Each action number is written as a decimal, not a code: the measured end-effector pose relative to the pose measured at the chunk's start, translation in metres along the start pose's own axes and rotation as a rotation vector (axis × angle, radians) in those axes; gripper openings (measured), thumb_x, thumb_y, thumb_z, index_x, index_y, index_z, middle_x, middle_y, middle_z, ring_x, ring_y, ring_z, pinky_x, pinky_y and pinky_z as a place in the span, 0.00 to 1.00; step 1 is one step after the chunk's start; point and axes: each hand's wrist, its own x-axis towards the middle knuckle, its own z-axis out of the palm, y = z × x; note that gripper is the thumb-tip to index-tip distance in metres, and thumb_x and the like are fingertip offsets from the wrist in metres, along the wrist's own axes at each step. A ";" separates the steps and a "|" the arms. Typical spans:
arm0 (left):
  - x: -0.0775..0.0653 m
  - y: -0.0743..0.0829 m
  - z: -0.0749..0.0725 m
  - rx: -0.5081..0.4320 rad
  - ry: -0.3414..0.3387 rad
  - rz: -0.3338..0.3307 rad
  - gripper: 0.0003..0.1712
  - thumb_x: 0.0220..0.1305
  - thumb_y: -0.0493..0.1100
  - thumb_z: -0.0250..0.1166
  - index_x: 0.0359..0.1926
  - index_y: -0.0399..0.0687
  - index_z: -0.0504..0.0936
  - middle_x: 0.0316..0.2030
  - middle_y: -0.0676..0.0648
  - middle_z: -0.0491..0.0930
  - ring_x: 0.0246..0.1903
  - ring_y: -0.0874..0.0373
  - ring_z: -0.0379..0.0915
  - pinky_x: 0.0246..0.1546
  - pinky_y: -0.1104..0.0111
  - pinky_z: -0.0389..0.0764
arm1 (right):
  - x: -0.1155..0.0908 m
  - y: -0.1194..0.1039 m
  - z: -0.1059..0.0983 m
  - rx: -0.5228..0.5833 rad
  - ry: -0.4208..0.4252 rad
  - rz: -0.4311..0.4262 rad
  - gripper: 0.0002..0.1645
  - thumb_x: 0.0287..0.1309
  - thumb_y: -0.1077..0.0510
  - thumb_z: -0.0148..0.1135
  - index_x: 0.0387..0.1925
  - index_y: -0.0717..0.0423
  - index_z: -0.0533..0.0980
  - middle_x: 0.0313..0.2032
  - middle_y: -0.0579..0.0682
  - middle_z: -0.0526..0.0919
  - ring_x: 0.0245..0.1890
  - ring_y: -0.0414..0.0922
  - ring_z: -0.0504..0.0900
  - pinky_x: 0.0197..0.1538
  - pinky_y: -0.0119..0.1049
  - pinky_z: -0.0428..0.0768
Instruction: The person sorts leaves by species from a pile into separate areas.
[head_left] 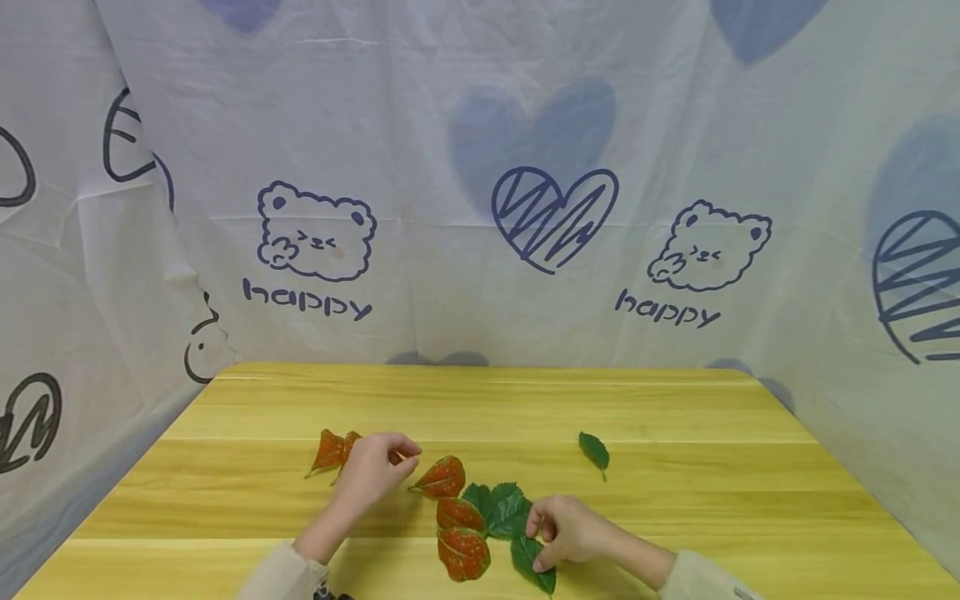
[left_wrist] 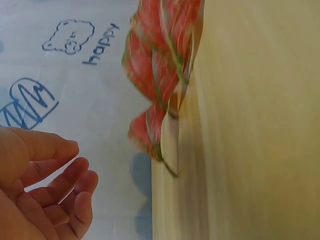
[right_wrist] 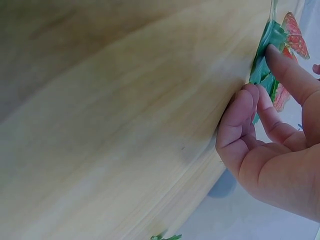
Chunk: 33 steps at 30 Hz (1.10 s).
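Observation:
My right hand [head_left: 572,530] holds a green leaf [head_left: 545,581] at the near right end of a curved row, thumb on its face and fingertips at its edge. In the right wrist view the thumb lies along that leaf [right_wrist: 262,60]. Two overlapping green leaves [head_left: 508,510] adjoin it; left of them lie red, green-edged leaves [head_left: 462,557], one [head_left: 442,477] pointing its stem toward my left hand [head_left: 378,467]. That hand hovers with loosely bent fingers and nothing between them. Several red leaves [left_wrist: 155,55] show past it in the left wrist view.
More red leaves [head_left: 328,451] lie left of the left hand, partly hidden by it. A single green leaf [head_left: 594,451] lies apart at the back right. The wooden table [head_left: 675,408] ends at a white printed cloth [head_left: 450,275] behind and at both sides.

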 end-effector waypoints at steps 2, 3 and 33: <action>-0.001 0.002 0.003 -0.032 -0.008 0.013 0.03 0.50 0.31 0.65 0.28 0.41 0.83 0.25 0.50 0.80 0.23 0.61 0.71 0.22 0.72 0.71 | 0.000 0.000 0.000 -0.002 -0.001 0.001 0.14 0.37 0.70 0.70 0.27 0.59 0.73 0.18 0.45 0.66 0.17 0.38 0.60 0.20 0.27 0.61; -0.002 0.002 0.004 -0.047 -0.011 0.022 0.03 0.50 0.31 0.65 0.28 0.41 0.83 0.25 0.49 0.80 0.23 0.61 0.71 0.22 0.72 0.71 | 0.000 -0.001 0.000 -0.003 -0.001 0.001 0.14 0.37 0.70 0.70 0.27 0.59 0.73 0.18 0.45 0.66 0.17 0.38 0.60 0.20 0.27 0.61; -0.019 0.010 0.031 -0.431 -0.521 0.273 0.03 0.47 0.33 0.68 0.27 0.38 0.84 0.25 0.51 0.79 0.22 0.67 0.73 0.23 0.72 0.76 | 0.000 0.001 -0.001 0.061 -0.018 -0.035 0.16 0.36 0.76 0.66 0.30 0.61 0.75 0.21 0.47 0.67 0.15 0.36 0.58 0.20 0.26 0.60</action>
